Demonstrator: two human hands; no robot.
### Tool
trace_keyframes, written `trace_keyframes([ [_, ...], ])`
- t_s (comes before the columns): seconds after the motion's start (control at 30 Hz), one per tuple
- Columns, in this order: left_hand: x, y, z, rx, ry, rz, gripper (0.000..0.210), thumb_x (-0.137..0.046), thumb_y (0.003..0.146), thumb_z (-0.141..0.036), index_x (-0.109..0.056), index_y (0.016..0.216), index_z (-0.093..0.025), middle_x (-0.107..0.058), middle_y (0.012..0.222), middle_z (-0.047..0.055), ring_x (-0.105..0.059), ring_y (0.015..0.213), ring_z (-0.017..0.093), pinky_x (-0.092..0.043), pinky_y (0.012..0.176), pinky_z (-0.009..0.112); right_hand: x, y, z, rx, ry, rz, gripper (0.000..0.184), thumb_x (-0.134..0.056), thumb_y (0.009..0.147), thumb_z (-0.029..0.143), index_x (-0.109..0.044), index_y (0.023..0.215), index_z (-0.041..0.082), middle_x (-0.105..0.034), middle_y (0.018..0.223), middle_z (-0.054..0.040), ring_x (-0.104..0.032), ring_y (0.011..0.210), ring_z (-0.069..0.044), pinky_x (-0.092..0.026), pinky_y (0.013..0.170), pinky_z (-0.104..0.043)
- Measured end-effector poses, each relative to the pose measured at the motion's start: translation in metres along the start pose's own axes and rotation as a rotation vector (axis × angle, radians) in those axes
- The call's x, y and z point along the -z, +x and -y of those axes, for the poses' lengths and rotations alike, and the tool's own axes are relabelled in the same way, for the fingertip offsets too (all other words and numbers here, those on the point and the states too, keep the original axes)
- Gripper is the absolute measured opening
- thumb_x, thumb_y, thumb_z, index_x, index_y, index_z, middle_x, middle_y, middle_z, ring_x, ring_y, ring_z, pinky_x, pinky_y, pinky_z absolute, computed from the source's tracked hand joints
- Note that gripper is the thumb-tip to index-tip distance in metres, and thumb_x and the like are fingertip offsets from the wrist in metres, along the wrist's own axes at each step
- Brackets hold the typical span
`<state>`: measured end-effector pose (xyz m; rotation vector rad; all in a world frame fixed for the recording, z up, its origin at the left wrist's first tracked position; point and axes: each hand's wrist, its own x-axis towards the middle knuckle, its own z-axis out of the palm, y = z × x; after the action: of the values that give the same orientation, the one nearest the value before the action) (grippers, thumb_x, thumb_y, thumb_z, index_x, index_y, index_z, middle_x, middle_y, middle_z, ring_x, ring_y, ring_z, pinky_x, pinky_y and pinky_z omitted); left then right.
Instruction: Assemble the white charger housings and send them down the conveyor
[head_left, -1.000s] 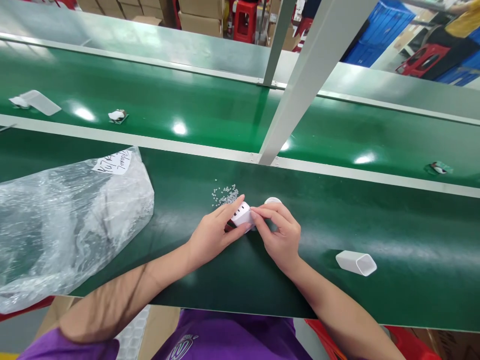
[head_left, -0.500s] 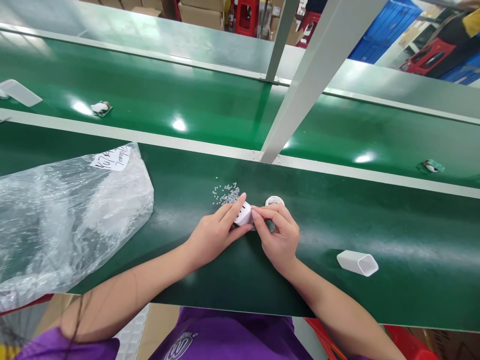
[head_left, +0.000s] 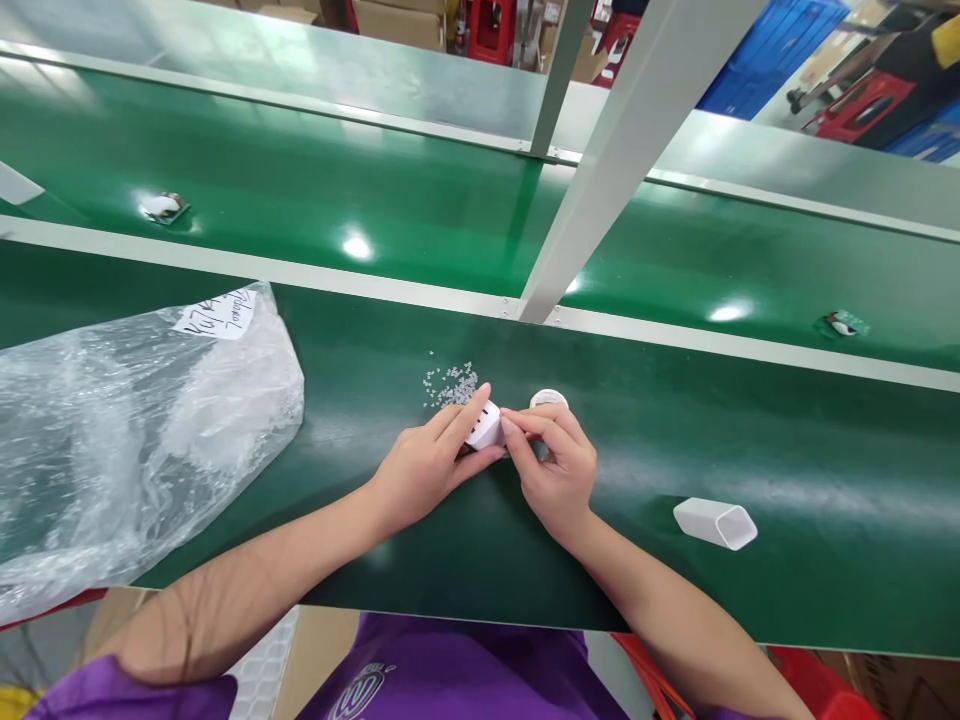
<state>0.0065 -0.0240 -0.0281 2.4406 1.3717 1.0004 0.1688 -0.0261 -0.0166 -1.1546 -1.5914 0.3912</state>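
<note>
Between the thumb and fingers of my left hand is a white slotted plastic housing, its face with dark slots turned up. My right hand is closed in a pinch, with thumb and forefinger against the housing's right end. Whatever sits in that pinch is too small to make out. Just beyond the left fingers lies a loose pile of tiny translucent pieces. A round white item, partly covered by my right hand, rests behind it. Farther right, a hollow white plastic sleeve lies on its side.
A large clear plastic bag with a handwritten label covers the left of the green table. Past a pale rail, a green belt carries small circuit boards and a white piece. A slanting metal post rises from the rail.
The circuit boards and the white piece on the belt have shifted left. Both hands keep nearly the same hold on the housing.
</note>
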Motion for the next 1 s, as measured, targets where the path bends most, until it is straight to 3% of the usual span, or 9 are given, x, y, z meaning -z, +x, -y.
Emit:
trace_keyframes([
  [0.27,0.003,0.006,0.003,0.029,0.021,0.006,0.042,-0.045,0.098,-0.035,-0.047,0.137,-0.017,-0.068,0.090,0.005,-0.064,0.065,0.011,-0.050,0.057,0.018,-0.001,-0.006,-0.004,0.182,-0.054,0.104,0.040,-0.056,0.089,0.005,-0.066,0.123,0.023,-0.067,0.098,-0.0073,-0.067,0.080,-0.014,-0.059,0.069,-0.027],
  [0.37,0.006,0.009,0.005,0.079,0.017,0.003,0.038,-0.041,0.098,-0.031,-0.053,0.131,-0.019,-0.067,0.092,0.005,-0.063,0.068,0.011,-0.049,0.057,0.018,-0.004,-0.011,-0.002,0.115,-0.008,0.183,0.049,-0.052,0.091,0.005,-0.057,0.135,0.026,-0.064,0.105,-0.0077,-0.065,0.080,-0.013,-0.058,0.069,-0.024],
  [0.57,0.013,0.013,0.012,0.065,-0.030,-0.070,0.031,-0.045,0.096,-0.028,-0.063,0.119,-0.021,-0.067,0.093,0.003,-0.063,0.069,0.009,-0.049,0.060,0.016,-0.008,-0.020,0.005,-0.004,0.218,0.338,0.056,-0.045,0.094,0.006,-0.044,0.144,0.030,-0.059,0.094,-0.0027,-0.062,0.081,-0.011,-0.057,0.069,-0.022],
  [0.8,0.014,0.015,0.015,-0.029,-0.085,-0.152,0.027,-0.048,0.095,-0.026,-0.065,0.117,-0.022,-0.067,0.088,0.002,-0.062,0.067,0.007,-0.048,0.058,0.015,-0.009,-0.027,0.003,-0.068,0.374,0.372,0.055,-0.040,0.097,0.010,-0.042,0.146,0.034,-0.058,0.091,-0.0018,-0.057,0.073,-0.011,-0.057,0.065,-0.024],
  [1.0,0.016,0.017,0.015,-0.046,-0.116,-0.140,0.027,-0.049,0.095,-0.024,-0.063,0.117,-0.021,-0.067,0.089,0.002,-0.062,0.067,0.008,-0.048,0.057,0.016,-0.010,-0.030,0.001,-0.092,0.440,0.403,0.056,-0.035,0.098,0.011,-0.039,0.146,0.039,-0.058,0.089,-0.0001,-0.054,0.067,-0.010,-0.057,0.061,-0.024],
])
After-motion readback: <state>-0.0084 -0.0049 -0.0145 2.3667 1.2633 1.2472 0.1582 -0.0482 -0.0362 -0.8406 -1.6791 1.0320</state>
